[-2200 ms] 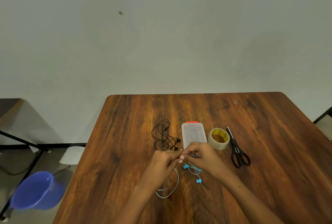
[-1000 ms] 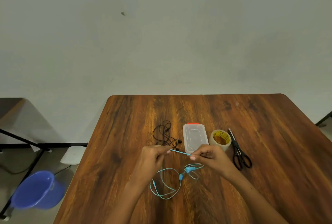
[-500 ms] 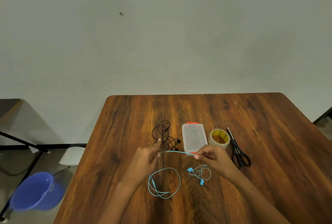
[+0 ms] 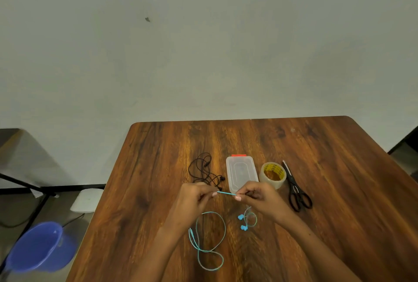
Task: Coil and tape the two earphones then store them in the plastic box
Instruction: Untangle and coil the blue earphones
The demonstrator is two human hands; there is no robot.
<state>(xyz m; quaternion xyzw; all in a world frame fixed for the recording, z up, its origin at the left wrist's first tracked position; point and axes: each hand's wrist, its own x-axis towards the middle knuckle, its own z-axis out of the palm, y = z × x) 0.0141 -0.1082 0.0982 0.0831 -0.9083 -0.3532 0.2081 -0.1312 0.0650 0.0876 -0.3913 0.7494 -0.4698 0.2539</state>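
The plastic box point(image 4: 241, 173) serves as the reference point. It lies flat on the wooden table point(image 4: 339, 168), lid closed, with its orange latch at the far end.

Both hands work at the near end of the box. The left hand point(image 4: 192, 200) pinches the blue earphone point(image 4: 208, 236) cable between thumb and fingertips, just near-left of the box. The right hand point(image 4: 260, 198) pinches the same cable at the near edge of the box, its remaining fingers curled. A short, straight run of blue cable is stretched taut between the two pinch points.

Nearer to the person than the box, the rest of the blue cable lies loose on the table. Below the left hand it forms two open loops. Below the right hand it forms a small loop, with the two blue earbuds lying beside that loop.

The black earphone point(image 4: 204, 172) lies in a loose tangle just left of the box, touched by neither hand.

A roll of clear tape point(image 4: 272, 175) lies flat just right of the box. Black scissors point(image 4: 296, 189) lie right of the tape, blades closed and pointing away from the person.

Well left of the box, off the table, a blue bucket point(image 4: 38, 247) stands on the floor.
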